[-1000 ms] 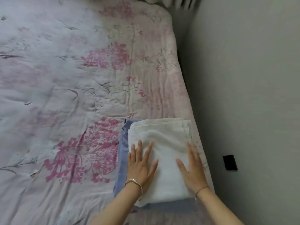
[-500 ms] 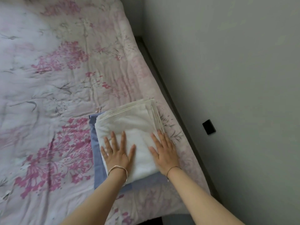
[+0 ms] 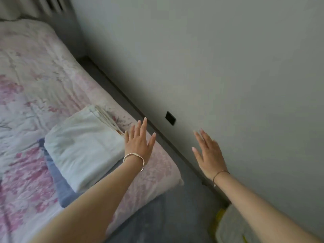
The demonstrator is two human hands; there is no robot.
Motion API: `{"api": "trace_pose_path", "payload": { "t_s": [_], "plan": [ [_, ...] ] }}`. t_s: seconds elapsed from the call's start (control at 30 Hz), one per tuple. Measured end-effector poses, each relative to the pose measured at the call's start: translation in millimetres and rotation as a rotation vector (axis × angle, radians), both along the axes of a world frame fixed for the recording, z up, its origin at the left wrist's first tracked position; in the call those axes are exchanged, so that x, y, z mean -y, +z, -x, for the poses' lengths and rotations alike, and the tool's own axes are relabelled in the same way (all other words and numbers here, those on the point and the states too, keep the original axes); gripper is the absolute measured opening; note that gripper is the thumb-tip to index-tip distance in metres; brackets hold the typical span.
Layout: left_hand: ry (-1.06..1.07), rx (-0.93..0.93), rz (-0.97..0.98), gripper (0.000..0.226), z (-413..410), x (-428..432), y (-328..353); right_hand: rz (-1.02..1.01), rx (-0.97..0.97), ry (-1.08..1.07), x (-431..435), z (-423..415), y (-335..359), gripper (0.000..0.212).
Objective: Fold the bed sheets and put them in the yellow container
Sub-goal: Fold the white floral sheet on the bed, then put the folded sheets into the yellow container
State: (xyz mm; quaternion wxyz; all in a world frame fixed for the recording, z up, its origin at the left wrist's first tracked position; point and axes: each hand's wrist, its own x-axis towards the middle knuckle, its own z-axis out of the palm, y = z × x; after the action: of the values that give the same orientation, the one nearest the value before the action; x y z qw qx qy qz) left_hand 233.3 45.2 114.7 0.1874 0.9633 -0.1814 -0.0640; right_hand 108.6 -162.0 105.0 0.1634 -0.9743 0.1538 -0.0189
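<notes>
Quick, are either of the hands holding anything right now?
Left hand: open, fingers straight, holding nothing.
Right hand: open, fingers straight, holding nothing.

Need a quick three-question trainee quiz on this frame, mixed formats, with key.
1. True or false: the left hand grips the white sheet.
2. What colour lies directly under the white sheet? A) blue B) yellow C) green
3. Fill in: the right hand is ____ (open or shut).

Key: 1 false, its fingers are straight. 2 A, the blue sheet. 3 open.
</notes>
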Motion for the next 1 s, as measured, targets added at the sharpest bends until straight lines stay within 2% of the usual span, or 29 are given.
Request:
{"api": "trace_pose_path", "payload": {
  "t_s": [0.23,0.57,0.7,0.9,1.0],
  "plan": [
    [-0.217,-0.002,0.034,0.071,90,128,1,0.035,-0.021,-0.188,111,142,-1,0.068],
    [-0.432,-0.233,-0.078,0.079,295,284,-108,-0.088,-0.259,-0.413,225,398,-91,0.088],
    [-0.552,-0.265,-0.087,0.078,331,312,-149,-0.138,-0.28,-0.522,241,444,-130,0.091],
    [-0.806,-0.174,-0.153,0.076,362,348,-233,-0.195,-0.121,-0.618,254,471,-211,0.081],
    [-0.975,-0.132,-0.224,0.08,380,356,-284,-0.181,-0.102,-0.511,259,484,-255,0.086]
  ]
}}
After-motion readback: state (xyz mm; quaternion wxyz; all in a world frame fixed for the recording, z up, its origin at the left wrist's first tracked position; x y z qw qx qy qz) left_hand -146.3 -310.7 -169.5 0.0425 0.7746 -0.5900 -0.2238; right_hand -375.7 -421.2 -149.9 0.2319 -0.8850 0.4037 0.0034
